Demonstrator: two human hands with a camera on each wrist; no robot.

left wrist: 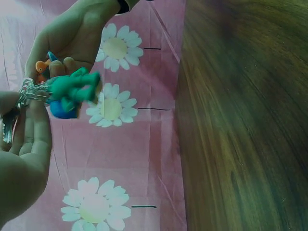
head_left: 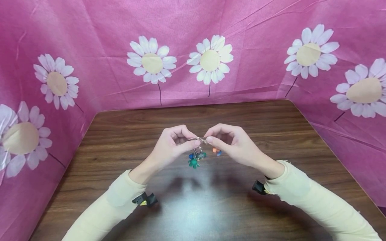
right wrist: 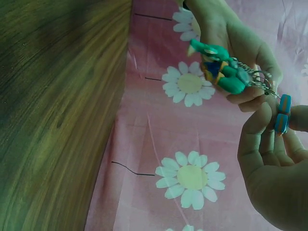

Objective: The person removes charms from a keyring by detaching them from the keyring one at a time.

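Both hands meet above the middle of the table. My left hand (head_left: pixel 172 144) pinches a bunch of metal key rings (head_left: pixel 200 140) between thumb and fingers. From the other side, my right hand (head_left: pixel 233 142) pinches the same rings. A green figure charm (head_left: pixel 193 162) hangs from them on short chains, with a blue piece (head_left: pixel 191 156) beside it. An orange and blue charm (head_left: pixel 216 151) dangles below my right fingers. In the left wrist view, a flat silver piece like a key (left wrist: pixel 7 130) lies by the left fingers. Fingertips partly hide the rings.
The dark wood-grain table (head_left: pixel 126 144) spreads under both hands. A pink cloth (head_left: pixel 99 50) printed with white daisies stands around its back and sides. Small black devices (head_left: pixel 147 199) are strapped at both wrists over cream sleeves.
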